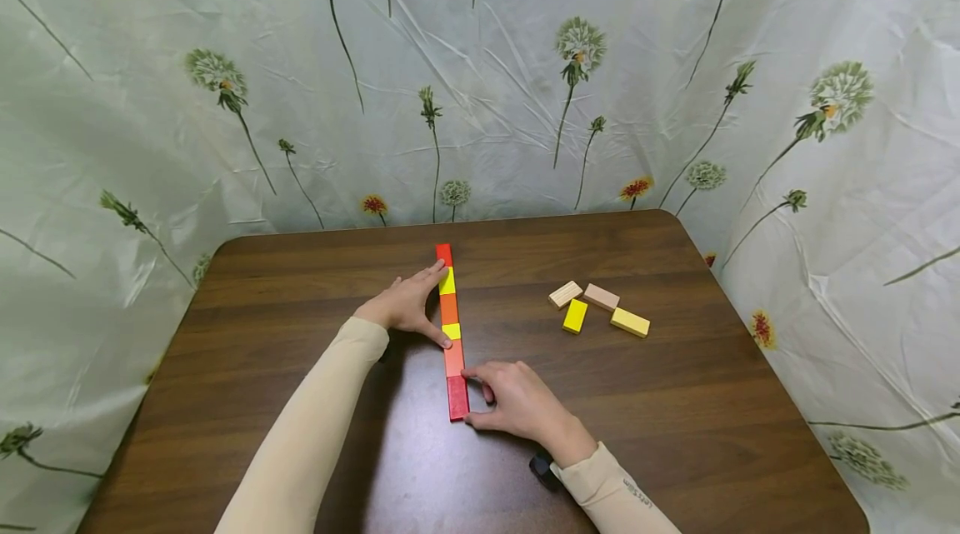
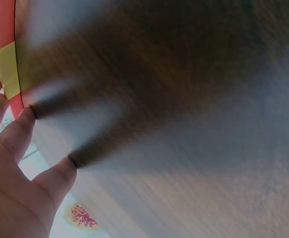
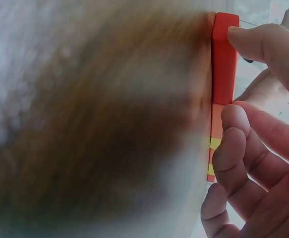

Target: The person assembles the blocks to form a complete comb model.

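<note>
Floral curtain [image 1: 495, 51] behind brown bench [image 1: 675, 426]; row of coloured blocks [image 1: 448, 309] mid-bench; left grip [image 1: 407, 302] spread along row's left side; right grip [image 1: 521, 401] thumb and index apart, touching right side of near-end red block [image 1: 457, 399]; four loose blocks [image 1: 574, 316] right of row

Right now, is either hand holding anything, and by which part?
Nothing appears gripped: the right hand touches the near red block along its right side, and the left hand touches the block row from the left.
</note>
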The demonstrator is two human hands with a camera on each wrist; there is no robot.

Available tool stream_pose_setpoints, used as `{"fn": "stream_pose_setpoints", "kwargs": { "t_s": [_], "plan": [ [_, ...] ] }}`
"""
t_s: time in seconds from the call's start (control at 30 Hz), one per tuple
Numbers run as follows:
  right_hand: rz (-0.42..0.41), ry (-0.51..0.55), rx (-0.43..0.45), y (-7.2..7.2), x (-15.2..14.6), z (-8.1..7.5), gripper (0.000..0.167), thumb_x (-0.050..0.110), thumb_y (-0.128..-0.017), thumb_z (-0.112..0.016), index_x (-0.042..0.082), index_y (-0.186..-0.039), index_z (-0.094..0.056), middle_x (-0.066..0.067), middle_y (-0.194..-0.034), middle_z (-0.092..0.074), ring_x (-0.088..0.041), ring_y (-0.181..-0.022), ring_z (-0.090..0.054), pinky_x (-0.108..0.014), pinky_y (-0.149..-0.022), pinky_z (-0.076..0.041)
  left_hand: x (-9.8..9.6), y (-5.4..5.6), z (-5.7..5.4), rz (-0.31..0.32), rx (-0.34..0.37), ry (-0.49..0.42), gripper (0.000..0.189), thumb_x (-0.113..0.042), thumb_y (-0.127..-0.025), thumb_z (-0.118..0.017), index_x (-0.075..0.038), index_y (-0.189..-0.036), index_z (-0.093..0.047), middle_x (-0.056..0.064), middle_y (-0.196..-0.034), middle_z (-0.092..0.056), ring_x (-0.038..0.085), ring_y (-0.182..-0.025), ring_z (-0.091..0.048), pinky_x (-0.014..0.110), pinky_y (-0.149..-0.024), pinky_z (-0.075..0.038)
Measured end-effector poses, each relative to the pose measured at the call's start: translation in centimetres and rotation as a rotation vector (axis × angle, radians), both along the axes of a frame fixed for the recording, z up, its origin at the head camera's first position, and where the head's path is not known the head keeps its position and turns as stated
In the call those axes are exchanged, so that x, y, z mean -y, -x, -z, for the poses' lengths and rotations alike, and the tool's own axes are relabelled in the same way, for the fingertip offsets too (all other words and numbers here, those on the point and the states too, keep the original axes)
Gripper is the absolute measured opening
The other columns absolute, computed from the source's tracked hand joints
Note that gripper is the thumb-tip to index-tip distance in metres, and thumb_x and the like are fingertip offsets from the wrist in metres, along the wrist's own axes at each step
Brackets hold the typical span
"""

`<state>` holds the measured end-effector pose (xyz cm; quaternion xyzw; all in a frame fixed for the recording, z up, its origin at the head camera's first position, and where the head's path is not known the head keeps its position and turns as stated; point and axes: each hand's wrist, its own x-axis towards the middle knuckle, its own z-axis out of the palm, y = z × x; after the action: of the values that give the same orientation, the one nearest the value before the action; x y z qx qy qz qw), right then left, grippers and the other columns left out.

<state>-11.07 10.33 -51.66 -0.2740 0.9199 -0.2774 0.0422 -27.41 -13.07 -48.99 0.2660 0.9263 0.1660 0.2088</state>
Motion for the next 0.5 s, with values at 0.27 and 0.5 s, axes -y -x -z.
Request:
{"fn": "stream_pose_setpoints", "kwargs": {
  "t_s": [0.27,0.5],
  "plan": [
    [-0.001,-0.009,-0.010,-0.04,0.13,-0.11,0.053,0.032,-0.083,-0.092,0.010,-0.127,-0.076,0.007,-0.071,-0.054,0.002,-0.063,-0.039,-0.017,-0.060,-0.034,0.00,-0.04,0.09,0.002,0.000,-0.001,0.137,-0.063,-0.071,-0.095,-0.011,-0.173,-0.020,0.009,-0.183,-0.012,0.038,-0.168,-0.020,0.075,-0.129,-0.014],
    [0.005,0.000,0.007,-0.13,0.18,-0.12,0.052,0.031,-0.084,-0.093,0.010,-0.128,-0.076,0.008,-0.070,-0.054,0.002,-0.062,-0.039,-0.017,-0.059,-0.034,0.01,-0.12,0.04,0.000,0.004,0.004,0.136,-0.063,-0.071,-0.094,-0.011,-0.173,-0.020,0.008,-0.183,-0.012,0.037,-0.168,-0.020,0.074,-0.130,-0.014]
  ]
}}
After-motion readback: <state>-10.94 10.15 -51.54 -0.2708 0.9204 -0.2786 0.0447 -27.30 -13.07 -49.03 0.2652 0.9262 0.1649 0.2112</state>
